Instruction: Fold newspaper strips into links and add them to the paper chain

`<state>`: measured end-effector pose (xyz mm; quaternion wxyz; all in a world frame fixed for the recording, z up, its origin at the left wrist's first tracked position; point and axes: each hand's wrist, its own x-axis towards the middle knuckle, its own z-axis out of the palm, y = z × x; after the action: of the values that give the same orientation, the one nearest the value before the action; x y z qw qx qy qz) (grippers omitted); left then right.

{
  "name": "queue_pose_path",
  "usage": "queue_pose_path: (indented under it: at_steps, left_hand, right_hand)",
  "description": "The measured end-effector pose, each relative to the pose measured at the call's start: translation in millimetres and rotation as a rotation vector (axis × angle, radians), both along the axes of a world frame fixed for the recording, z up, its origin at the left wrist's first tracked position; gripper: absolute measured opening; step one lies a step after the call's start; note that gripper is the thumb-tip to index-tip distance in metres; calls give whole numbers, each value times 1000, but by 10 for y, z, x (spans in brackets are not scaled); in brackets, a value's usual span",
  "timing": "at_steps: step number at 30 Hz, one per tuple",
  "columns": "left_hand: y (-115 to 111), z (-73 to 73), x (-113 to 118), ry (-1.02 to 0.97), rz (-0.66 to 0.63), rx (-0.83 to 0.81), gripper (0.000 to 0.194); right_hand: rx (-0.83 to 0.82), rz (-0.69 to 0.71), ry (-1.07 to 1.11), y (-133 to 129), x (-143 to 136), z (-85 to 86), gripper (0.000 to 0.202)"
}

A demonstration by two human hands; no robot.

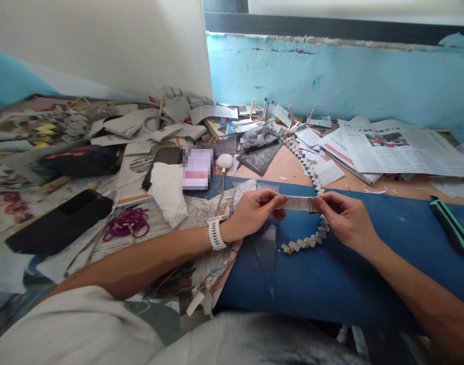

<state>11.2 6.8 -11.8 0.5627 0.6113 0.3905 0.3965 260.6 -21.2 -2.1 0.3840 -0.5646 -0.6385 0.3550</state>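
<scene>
Strip of printed whitish paper (299,203), pinched at one end by left grip (261,209), at the other by right grip (346,218), over flat blue mat (311,291) (head view).
By too hard a pull, the strip could be torn; by a lowered right grip, the grey-white zigzag folded-paper chain (311,242) could be knocked. Strip ends are hidden in both grips, the chain partly behind the right; contact there cannot be told.

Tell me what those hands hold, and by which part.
A printed paper strip: the left hand pinches one end, the right hand the other.
</scene>
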Motion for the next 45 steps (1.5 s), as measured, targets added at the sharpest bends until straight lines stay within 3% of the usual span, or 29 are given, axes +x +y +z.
queue_pose_path:
  at_steps: [6,10,15,19,22,27,30,33,37,45]
  left_hand:
    - [-7,-15,3,-18,-35,-22,28]
    - [-11,-14,24,-38,-33,-20,25]
    - [-7,37,22,-17,-57,35,26]
    - [-22,147,-36,44,-84,226,28]
    - [-37,209,-89,168,-230,505,26]
    - [-26,161,-122,205,-206,670,25]
    - [-28,117,-98,107,-146,616,20]
    - [-53,103,-58,-16,-82,400,19]
    - [-87,113,-25,-51,-87,265,21]
    - [-105,91,3,-39,37,190,25]
  right_hand:
    - [-95,108,297,31,-67,-79,36]
    - [-61,119,257,39,-72,-100,24]
    - [-39,109,262,31,-67,-61,24]
    - [-141,74,394,45,-77,-23,30]
    - [-268,91,501,76,-73,-15,33]
    - [-340,144,555,64,-54,5,30]
    - [-245,204,529,7,-42,26,35]
    - [2,287,369,-49,-43,21,43]
    - [294,223,130,-64,-63,-17,11]
    - [246,130,70,-77,-93,0,7]
